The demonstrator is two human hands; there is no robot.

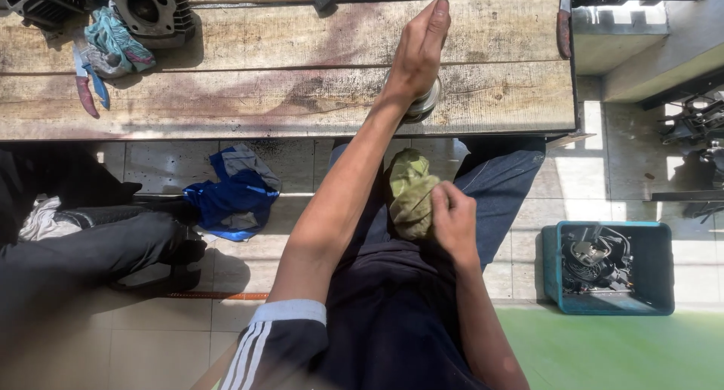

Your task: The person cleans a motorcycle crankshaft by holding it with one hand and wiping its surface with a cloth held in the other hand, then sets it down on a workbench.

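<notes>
Left hand [419, 50] reaches over the wooden tabletop [286, 96], fingers extended together, palm resting on a round metal part [424, 103] near the tabletop's front edge. Right hand [452, 220], fingers closed, grips an olive-green rag [412, 194] above the lap. At the tabletop's far left: a finned engine cylinder [154, 9], a teal cloth [113, 47] and red- and blue-handled pliers [89, 84]. On the tiled floor [166, 337]: a blue garment [234, 198] left, and a teal crate [656, 265] of dark engine parts right.

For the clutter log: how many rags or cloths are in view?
3: a green rag in the right hand, a blue cloth on the floor, a teal rag on the workbench. Others may be hidden.
</notes>
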